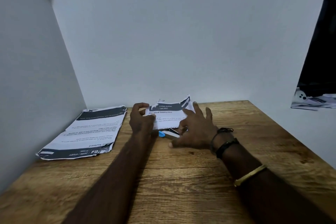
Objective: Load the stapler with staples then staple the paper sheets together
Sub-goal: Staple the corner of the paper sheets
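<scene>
At the far left, where 2 pale walls meet, the wooden desk (pixel 181 178) butts into the corner, and 1 stack of printed sheets (pixel 91 132) lies flat beside the left wall, its near corner close to the desk's left edge. Bare wood runs from that stack across the whole near half of the desk. Just right of the stack, the left hand (pixel 141 120) is curled, thumb and fingers pinching the left edge of the Roller Blind Deployment sheet (pixel 169 116), which stands tilted up near the back wall. Under its lower edge lies the stapler (pixel 168 134), blue end leftward, between the 2 hands. The right hand (pixel 196 132) is spread wide, fingers laid on the sheet's right part and over the stapler; whether it grips the stapler I cannot tell. Bare wood continues to the desk's right edge.
</scene>
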Demonstrator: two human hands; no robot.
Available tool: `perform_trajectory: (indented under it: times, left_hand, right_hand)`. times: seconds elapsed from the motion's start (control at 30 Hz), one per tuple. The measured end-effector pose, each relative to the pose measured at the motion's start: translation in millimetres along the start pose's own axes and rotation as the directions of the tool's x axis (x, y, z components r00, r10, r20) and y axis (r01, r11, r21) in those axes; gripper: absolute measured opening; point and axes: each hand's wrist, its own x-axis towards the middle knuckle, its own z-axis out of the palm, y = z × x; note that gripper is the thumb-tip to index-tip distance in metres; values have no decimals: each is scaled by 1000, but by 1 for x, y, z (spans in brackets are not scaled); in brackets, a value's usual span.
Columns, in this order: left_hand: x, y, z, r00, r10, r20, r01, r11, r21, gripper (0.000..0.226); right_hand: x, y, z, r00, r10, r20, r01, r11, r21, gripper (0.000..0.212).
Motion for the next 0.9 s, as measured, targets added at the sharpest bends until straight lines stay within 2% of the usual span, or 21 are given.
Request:
perform_trajectory:
  times: [0.1,0.17,0.23,0.33,0.4,0.47,0.53,0.6,0.67,0.8,0.87,0.9]
  left_hand:
    - [2,-4,3,999,8,44,-9,1000,25,41]
    - [2,-5,4,997,-33,65,33,999,14,40]
    - [4,-6,5,997,-48,58,47,999,14,42]
    - [7,-8,5,995,-77,56,78,997,-1,48]
    - [6,-10,5,992,-107,65,110,993,-38,45]
    - [5,-11,4,995,-87,49,89,995,-47,36]
    - [3,-11,5,999,-40,22,41,999,-33,28]
    - [1,-9,5,1000,2,-2,-2,1000,-5,25]
    - [-4,-8,8,998,56,-17,-56,998,38,29]
    - [-6,-3,7,996,85,-37,-86,996,-10,29]
    - [-5,-3,6,996,90,-28,-90,996,-3,23]
    - [-5,-3,6,995,92,-25,-92,996,-2,20]
  right_hand:
    - [1,-3,-2,999,-7,-53,4,999,-48,26]
    - [2,-1,-3,994,-23,-110,21,1000,-12,18]
    - [4,2,-7,985,-7,-174,35,987,160,14]
    - [7,5,-11,961,40,-273,79,908,412,15]
    - [8,3,-14,962,90,-258,105,752,651,13]
    - [9,-1,-15,967,152,-203,105,490,866,10]
    - [11,-4,-14,975,208,-79,34,214,976,7]
    - [19,-10,-13,974,226,25,-33,31,999,17]
    - [26,-13,-12,964,257,69,-56,-59,997,19]
    - [47,-33,-13,953,262,150,-99,-199,975,11]
    - [58,-41,-13,961,223,166,-116,-218,969,9]
    - [63,-44,-12,965,219,144,-102,-194,976,9]
